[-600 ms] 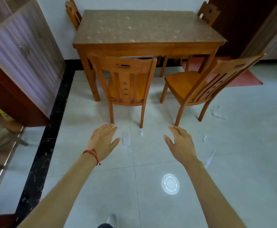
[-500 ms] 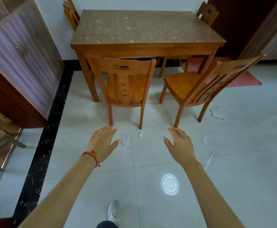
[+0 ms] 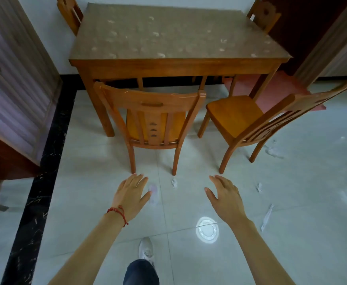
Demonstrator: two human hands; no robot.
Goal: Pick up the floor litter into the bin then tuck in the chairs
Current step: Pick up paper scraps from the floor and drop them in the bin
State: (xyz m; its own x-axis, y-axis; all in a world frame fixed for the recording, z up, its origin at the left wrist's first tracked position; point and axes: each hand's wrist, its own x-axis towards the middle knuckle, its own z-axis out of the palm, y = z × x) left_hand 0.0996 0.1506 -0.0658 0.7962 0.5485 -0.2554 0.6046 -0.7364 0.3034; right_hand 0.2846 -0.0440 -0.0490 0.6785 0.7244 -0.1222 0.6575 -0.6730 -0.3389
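Note:
Several scraps of white paper litter lie on the pale tiled floor: a flat piece (image 3: 153,192) beside my left thumb, a small crumpled bit (image 3: 174,183) behind a chair leg, another bit (image 3: 259,187), a long strip (image 3: 267,217) at the right and a crumpled wad (image 3: 273,151) past the right chair. My left hand (image 3: 130,194), with a red wrist cord, and my right hand (image 3: 225,197) reach forward, fingers spread, holding nothing. Two wooden chairs stand pulled out from the table (image 3: 178,64): one (image 3: 151,120) straight ahead, one (image 3: 250,120) angled at the right. No bin is in view.
Two more chairs (image 3: 69,11) (image 3: 264,13) sit at the table's far corners. A wood-and-glass cabinet (image 3: 14,79) lines the left wall behind a black floor border (image 3: 45,161). A red mat (image 3: 271,89) lies beyond the table. My shoe (image 3: 146,250) steps forward.
The view has moved closer to the table and chairs. My foot has stepped forward. Both hands stay spread and hold nothing.

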